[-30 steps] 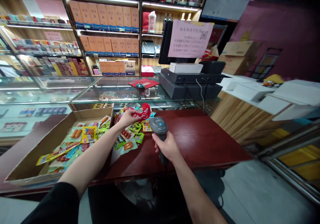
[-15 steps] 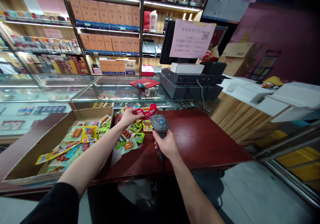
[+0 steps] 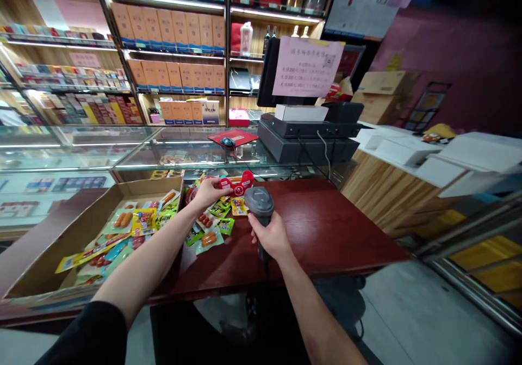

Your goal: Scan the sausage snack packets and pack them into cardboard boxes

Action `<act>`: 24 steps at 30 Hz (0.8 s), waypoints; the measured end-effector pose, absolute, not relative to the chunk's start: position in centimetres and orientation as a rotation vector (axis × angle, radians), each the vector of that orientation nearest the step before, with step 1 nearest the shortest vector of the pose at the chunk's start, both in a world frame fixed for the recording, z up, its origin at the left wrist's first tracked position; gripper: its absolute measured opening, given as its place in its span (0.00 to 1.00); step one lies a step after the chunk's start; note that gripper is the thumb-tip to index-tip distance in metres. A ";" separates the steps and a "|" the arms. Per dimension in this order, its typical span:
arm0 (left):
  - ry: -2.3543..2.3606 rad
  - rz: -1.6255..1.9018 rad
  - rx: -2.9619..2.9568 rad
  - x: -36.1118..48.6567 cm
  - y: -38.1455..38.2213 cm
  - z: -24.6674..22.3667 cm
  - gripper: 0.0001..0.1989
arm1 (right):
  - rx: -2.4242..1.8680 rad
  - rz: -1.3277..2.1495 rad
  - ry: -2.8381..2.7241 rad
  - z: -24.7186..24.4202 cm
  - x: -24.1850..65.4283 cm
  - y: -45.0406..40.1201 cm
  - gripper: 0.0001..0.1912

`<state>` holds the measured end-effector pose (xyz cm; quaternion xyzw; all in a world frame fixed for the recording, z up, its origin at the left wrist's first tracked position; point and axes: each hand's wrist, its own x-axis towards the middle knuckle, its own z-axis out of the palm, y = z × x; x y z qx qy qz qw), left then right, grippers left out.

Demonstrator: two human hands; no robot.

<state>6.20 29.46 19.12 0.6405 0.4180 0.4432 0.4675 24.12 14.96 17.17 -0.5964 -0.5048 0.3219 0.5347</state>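
Note:
My left hand [image 3: 209, 192] pinches the left end of a red curved package [image 3: 238, 188] above the loose snacks. Fingers of my right hand [image 3: 274, 235] wrap round the handle of a dark grey scanner [image 3: 260, 202], whose head is close to the right side of the red package. Below the hands, small packets lie on the dark red table, among them a yellow packet [image 3: 238, 206], a green packet [image 3: 225, 226] and a clear sausage packet [image 3: 209, 239]. My left forearm passes in front of the right side of a cardboard box [image 3: 30, 267] holding several snack packets.
Behind the table [image 3: 326, 229] runs a glass counter [image 3: 138, 147] with a red mat [image 3: 240, 136] and a mouse [image 3: 227, 142]. A monitor bearing a pink sign [image 3: 305, 68] stands over a black cash drawer [image 3: 305, 144]. White boxes [image 3: 485, 153] are at the right.
The view has shifted slightly. Both hands keep their holds on the red package and the scanner. The blue light on the scanner's head no longer shows.

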 end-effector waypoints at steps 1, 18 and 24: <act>1.023 1.085 1.569 6.2 29.5 19.0 0.22 | -1.419 0.769 -1.199 17.2 24.1 14.9 0.16; 1.224 1.414 1.511 -3.5 27.9 23.8 0.20 | -1.349 1.007 -1.192 17.4 23.0 15.4 0.24; 1.498 1.618 1.305 -13.3 23.2 24.8 0.24 | -1.299 1.069 -1.301 16.4 20.9 16.2 0.21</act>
